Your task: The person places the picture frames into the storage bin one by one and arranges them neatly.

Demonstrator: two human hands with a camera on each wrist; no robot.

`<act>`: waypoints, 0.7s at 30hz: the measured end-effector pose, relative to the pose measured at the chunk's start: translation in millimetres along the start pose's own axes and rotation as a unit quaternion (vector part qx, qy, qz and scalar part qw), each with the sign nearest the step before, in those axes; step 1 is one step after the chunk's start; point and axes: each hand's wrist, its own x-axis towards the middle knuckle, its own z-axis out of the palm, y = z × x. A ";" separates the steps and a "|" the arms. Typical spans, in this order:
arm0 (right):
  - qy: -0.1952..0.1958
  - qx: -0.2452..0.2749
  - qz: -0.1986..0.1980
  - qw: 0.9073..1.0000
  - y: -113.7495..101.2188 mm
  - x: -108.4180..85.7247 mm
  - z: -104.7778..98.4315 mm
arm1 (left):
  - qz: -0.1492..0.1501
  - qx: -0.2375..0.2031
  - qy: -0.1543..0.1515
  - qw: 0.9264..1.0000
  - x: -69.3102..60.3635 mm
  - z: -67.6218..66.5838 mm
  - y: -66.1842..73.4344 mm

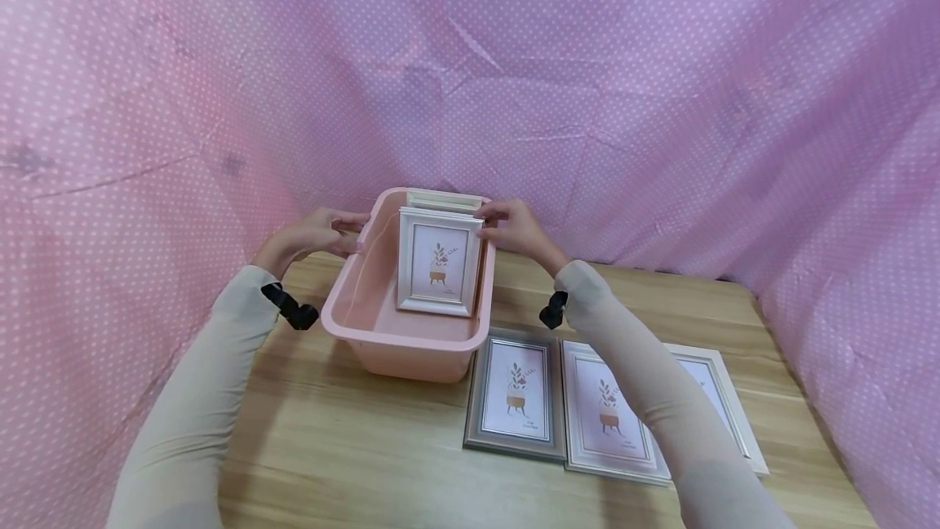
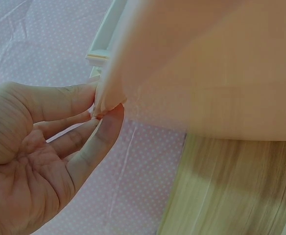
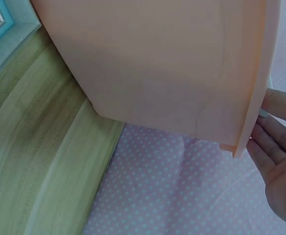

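A pink plastic bin [image 1: 407,341] stands on the wooden table with picture frames upright inside it. The front one is a silvery-white picture frame [image 1: 403,268] showing a potted-plant print, and behind it a cream frame [image 1: 444,201] pokes up at the far end. With thumb and fingers my left hand [image 1: 319,233] pinches the bin's left rim; the left wrist view shows this hand [image 2: 50,142] up close. My right hand [image 1: 517,231] grips the right rim near the far corner, beside the front frame's top corner. In the right wrist view that hand [image 3: 282,147] is partly cut off.
A grey-brown picture frame [image 1: 481,398], a silver picture frame [image 1: 617,470] and a white picture frame [image 1: 738,406] lie in a row on the table [image 1: 352,464], right of the bin. My right forearm covers parts of them. A pink dotted cloth [image 1: 514,64] hangs behind.
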 end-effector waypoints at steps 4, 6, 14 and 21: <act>-0.009 -0.022 0.014 1.000 -3.0 0.7 -0.4 | 0.001 -0.002 0.001 1.000 -0.2 0.6 -0.7; -0.012 -0.032 0.020 0.999 -5.2 1.3 -0.7 | 0.001 0.000 0.002 1.000 0.0 0.7 -0.8; -0.011 -0.044 0.020 0.999 -5.5 5.5 -0.4 | 0.001 -0.003 0.004 1.000 0.3 0.2 -0.9; -0.008 -0.050 0.016 0.999 -3.9 3.8 2.1 | -0.002 -0.005 0.003 1.000 -0.4 1.3 -1.3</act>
